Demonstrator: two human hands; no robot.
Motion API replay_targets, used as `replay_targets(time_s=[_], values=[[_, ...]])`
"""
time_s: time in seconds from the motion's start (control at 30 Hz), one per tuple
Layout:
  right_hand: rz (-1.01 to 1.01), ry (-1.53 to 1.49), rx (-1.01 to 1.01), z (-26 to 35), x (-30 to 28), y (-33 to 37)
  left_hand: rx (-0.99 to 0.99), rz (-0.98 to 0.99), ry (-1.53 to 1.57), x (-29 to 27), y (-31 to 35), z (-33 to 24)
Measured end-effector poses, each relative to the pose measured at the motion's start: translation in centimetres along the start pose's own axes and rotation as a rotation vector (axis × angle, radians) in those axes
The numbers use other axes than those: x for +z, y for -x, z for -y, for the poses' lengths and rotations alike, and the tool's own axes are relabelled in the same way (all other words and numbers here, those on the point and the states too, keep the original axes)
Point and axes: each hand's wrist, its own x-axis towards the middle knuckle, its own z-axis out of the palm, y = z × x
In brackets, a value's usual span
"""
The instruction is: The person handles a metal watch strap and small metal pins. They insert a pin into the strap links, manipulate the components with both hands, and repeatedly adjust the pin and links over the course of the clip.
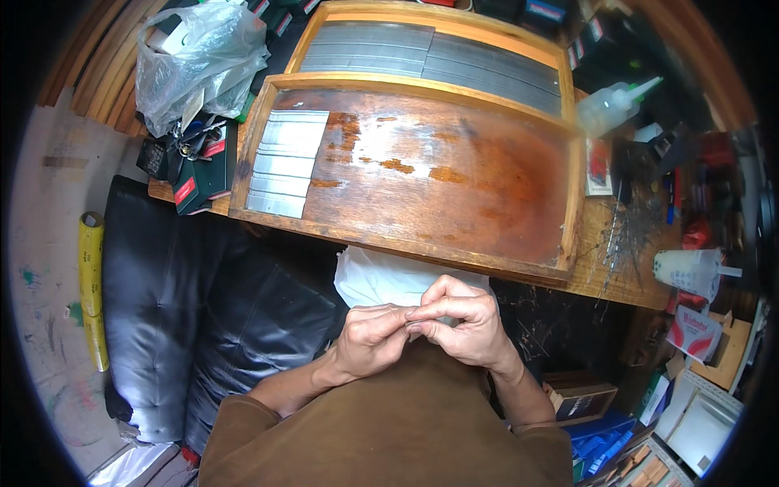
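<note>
Two-handed pinch on a sliver (415,322), placed before the shirt (381,414) and apart from the tray (487,195). See the left hand (375,335) and the right hand (472,323) meeting at the fingertips, both pressed on the piece. Mostly covered by fingers, so impossible to tell its full shape or material. Judging from the thin edge, probably very light, rather stiff, easy to bend or to lose. Better to take by the edges, between thumb and first finger, with little pressure; perhaps slippery if smooth.

Between hands and tray, notice a white cloth (381,276). Inside the tray, at its left end, find pale strips (284,166) lying side by side; behind, find dark strips (365,50) in a second tray (422,23). Leftward, note a bag (203,65); rightward, a bottle (608,107) and a cup (686,272). For reaching inside, mind the raised tray rim first, then the cup, perhaps easy to knock with the right arm.
</note>
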Motion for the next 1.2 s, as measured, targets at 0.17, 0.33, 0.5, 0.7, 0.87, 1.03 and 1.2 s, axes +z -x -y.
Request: replay_targets(time_s=[0.17, 0.33, 0.5, 0.7, 0.87, 1.03, 1.2], values=[[-0.003, 0.007, 0.032, 0.0, -0.1, 0.0, -0.035, -0.001, 0.007, 0.2, 0.3, -0.1], [-0.004, 0.005, 0.035, 0.0, -0.1, 0.1, -0.044, 0.000, 0.003, 0.4, 0.5, 0.0], [-0.007, 0.017, 0.019, 0.0, -0.1, 0.2, -0.065, 0.017, 0.004, 0.4, 0.2, -0.3], [-0.017, 0.041, 0.010, 0.1, -0.1, 0.3, -0.085, 0.032, 0.018, 0.4, 0.1, -0.4], [-0.022, 0.033, 0.005, -0.1, -0.1, 0.5, -0.102, 0.053, -0.009, 0.2, -0.1, -0.5], [-0.055, 0.068, 0.000, -0.1, 0.4, 0.6, -0.158, 0.097, -0.010, -0.3, -0.4, -0.7], [-0.119, 0.105, -0.034, -0.4, 1.0, 1.3, -0.130, 0.116, 0.012, -0.7, -0.9, -0.4]])
